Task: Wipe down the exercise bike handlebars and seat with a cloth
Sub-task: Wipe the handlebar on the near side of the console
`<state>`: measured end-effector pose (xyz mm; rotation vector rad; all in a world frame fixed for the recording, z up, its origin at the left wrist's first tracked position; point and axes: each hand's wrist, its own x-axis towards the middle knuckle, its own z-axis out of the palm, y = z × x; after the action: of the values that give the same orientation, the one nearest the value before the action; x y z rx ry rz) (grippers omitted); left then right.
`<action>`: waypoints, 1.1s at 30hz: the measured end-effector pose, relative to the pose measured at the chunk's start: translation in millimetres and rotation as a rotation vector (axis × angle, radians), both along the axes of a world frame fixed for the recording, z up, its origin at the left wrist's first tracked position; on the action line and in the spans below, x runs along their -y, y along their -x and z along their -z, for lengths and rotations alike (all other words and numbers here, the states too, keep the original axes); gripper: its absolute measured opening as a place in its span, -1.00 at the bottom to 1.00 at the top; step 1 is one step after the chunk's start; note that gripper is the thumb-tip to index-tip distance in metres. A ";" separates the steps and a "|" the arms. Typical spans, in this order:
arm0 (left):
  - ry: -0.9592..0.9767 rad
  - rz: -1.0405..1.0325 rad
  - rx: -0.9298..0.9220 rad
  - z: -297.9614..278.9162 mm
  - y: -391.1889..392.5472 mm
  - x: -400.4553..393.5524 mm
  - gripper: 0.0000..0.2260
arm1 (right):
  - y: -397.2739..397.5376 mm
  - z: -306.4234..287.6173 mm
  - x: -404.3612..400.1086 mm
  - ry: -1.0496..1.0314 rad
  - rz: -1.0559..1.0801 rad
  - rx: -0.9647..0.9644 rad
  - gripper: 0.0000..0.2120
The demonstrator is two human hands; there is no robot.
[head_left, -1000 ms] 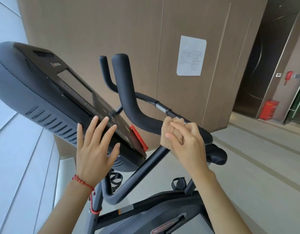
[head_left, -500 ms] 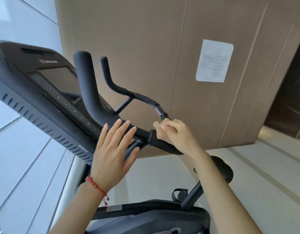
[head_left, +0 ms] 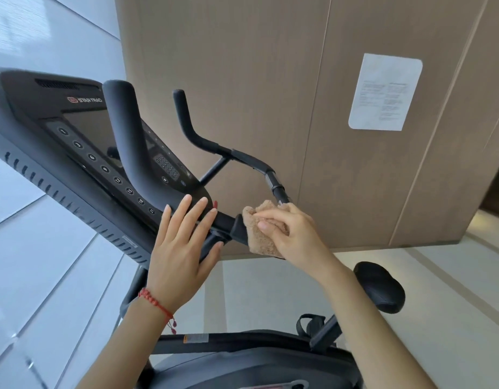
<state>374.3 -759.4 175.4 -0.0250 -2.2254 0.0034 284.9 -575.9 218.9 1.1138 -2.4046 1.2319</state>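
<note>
Right hand (head_left: 291,231) grips cloth (head_left: 261,235) on handlebar (head_left: 125,141); left hand (head_left: 183,254) open beside console (head_left: 60,130).

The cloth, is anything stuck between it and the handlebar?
Nothing visible. The right hand presses the tan cloth straight against the black handlebar. The left hand rests open beside it, off to the side, not between them.
</note>
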 end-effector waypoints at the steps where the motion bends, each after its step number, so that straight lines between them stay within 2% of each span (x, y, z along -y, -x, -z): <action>1: 0.003 0.006 -0.003 0.2 -0.6 0.7 -0.54 | 2.3 -0.2 -7.4 0.017 0.002 0.033 -0.81; 6: 0.027 0.019 -0.016 0.0 -1.7 1.0 -0.55 | 11.6 -11.0 -12.6 0.024 0.048 0.052 -0.84; 11: 0.030 0.033 -0.003 -3.2 1.4 -3.1 -0.54 | 8.7 -5.1 2.9 0.033 -0.021 0.055 -0.83; 17: 0.020 -0.054 -0.007 0.6 4.2 -10.8 -0.55 | 48.0 5.5 -45.7 -0.013 0.022 0.115 -0.84; 22: -0.018 -0.145 -0.035 0.6 9.2 -24.2 -0.56 | 86.3 8.9 -37.9 -0.011 0.029 0.162 -0.83; 30: -0.093 -0.261 -0.050 1.9 11.3 -49.5 -0.47 | 83.0 31.7 -73.9 0.039 -0.171 0.111 -0.78; 33: -0.109 -0.299 -0.045 2.5 12.7 -62.0 -0.46 | 100.1 25.6 -63.2 0.066 -0.161 0.129 -0.81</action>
<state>361.6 -697.5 173.0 0.3641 -2.1620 0.0456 184.9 -512.8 193.3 1.2651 -2.3844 1.4649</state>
